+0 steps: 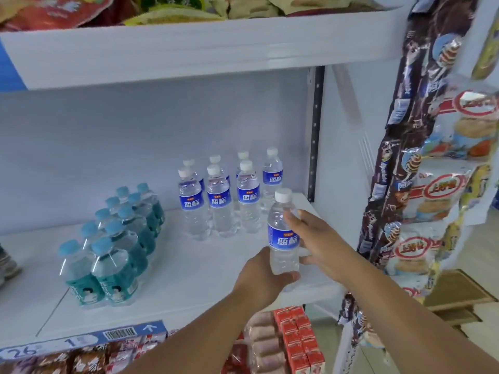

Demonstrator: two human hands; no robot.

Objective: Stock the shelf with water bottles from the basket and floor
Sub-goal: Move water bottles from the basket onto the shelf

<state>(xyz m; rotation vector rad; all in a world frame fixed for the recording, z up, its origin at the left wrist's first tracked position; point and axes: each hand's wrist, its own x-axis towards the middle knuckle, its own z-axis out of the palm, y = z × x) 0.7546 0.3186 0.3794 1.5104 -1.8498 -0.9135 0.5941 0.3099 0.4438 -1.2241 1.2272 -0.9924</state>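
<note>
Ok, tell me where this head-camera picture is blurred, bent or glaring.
Head view: the wide-angle lens bends the upper shelf edge; hanging snack packets at right are smeared; the blue-label water bottle in the left hand and right hand is fairly sharp; white glare streaks cross the teal-capped bottles; light is soft, shadows faint.

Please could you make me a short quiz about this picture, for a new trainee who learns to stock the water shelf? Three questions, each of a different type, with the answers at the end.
1. True or false: the bottle in hand has a light blue cap.
2. Seen from the camera, where do the teal-label bottles stand relative to the standing blue-label bottles? A) to the left B) to the right C) on the shelf above
3. Which hands grip the bottle in hand?
Key: 1 false, the cap is white. 2 A. 3 Both: the left hand grips it low down, the right hand higher up.
</note>
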